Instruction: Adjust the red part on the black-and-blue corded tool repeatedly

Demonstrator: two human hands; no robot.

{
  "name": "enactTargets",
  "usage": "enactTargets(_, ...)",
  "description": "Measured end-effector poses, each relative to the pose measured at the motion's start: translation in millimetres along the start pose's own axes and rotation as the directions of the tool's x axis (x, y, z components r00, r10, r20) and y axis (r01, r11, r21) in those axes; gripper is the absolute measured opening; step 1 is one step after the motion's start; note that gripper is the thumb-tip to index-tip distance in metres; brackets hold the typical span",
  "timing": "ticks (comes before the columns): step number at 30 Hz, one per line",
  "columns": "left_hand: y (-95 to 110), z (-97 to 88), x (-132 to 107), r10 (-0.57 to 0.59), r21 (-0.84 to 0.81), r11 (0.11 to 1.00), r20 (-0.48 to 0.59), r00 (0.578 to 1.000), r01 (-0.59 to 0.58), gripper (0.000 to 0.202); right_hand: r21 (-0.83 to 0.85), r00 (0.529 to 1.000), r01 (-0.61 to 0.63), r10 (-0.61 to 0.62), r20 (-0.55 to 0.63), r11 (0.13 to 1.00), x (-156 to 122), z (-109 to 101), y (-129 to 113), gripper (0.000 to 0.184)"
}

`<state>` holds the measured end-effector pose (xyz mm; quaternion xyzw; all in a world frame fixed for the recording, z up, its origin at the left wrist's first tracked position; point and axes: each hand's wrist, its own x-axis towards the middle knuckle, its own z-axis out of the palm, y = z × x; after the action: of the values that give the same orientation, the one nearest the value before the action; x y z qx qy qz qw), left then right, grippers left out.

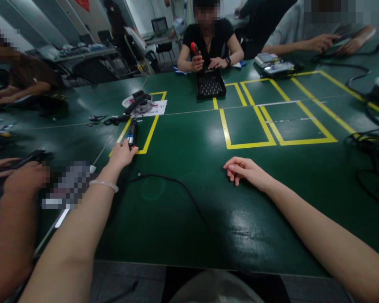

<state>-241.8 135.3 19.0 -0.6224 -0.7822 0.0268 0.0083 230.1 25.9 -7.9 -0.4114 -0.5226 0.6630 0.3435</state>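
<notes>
My left hand (123, 153) reaches forward to the left, its fingers closed round the near end of a black cylinder (132, 131) with a blue and silver band, shaped like a flashlight. This cylinder lies within a yellow tape outline (150, 136) on the green table (177, 227). Just beyond it are a white paper sheet (159, 108) and a rounded pale item with a black strap (140, 103). My right hand (243, 170) hovers at or rests on the tabletop, fingers loosely bent and slightly apart, with nothing in it. Some fingertips of my left hand are hidden.
A black cable (177, 181) crosses the table between my arms. Across from me, a person holds a red-handled tool (194, 48) over a black tray (211, 86) of small pieces. Co-workers' hands are at left and far right. Tangled cables (369, 155) lie at right.
</notes>
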Motion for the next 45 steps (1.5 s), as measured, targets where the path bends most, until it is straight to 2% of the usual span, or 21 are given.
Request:
enactTargets(4,-11,0.7,11,-0.047,-0.005,0.999,-0.028,0.998,0.047,0.066,-0.001,1.0,0.005,-0.005,0.002,1.0,0,0,1,0.034)
enactTargets(11,-5,11.1,0,-0.044,-0.006,0.999,-0.122,0.992,0.043,0.083,-0.013,1.0,0.012,-0.012,0.003,1.0,1,2,1,0.034)
enactTargets(16,-5,10.3,3,-0.165,-0.085,0.984,-0.124,0.978,0.155,0.07,-0.017,1.0,0.017,-0.017,-0.004,1.0,1,1,2,0.033)
enactTargets(21,2,6.5,4,-0.18,-0.071,0.983,-0.131,0.975,0.172,0.067,-0.019,1.0,0.029,-0.029,0.003,0.999,2,1,4,0.032)
enactTargets(27,23,5.2,-6,-0.197,-0.019,0.98,-0.157,0.968,0.197,0.055,-0.027,0.999,0.032,-0.032,0.002,0.999,3,1,5,0.031)
enactTargets(31,39,6.2,-23,-0.159,0.0,0.987,-0.164,0.974,0.161,0.051,-0.032,1.0,0.026,-0.026,0.0,0.999,3,1,4,0.03)
enactTargets(36,67,2.9,-59,-0.053,-0.008,0.999,-0.079,0.995,0.052,0.051,-0.043,1.0,0.017,-0.017,0.003,0.999,3,2,3,0.03)
enactTargets(41,110,-3.2,-108,0.124,-0.018,0.992,-0.038,0.992,-0.125,0.051,-0.073,1.0,0.024,-0.025,-0.01,0.997,3,4,3,0.03)
enactTargets(45,149,-6.9,-144,0.271,-0.019,0.962,-0.051,0.961,-0.272,0.054,-0.24,0.991,0.101,-0.118,-0.058,0.966,3,7,2,0.026)
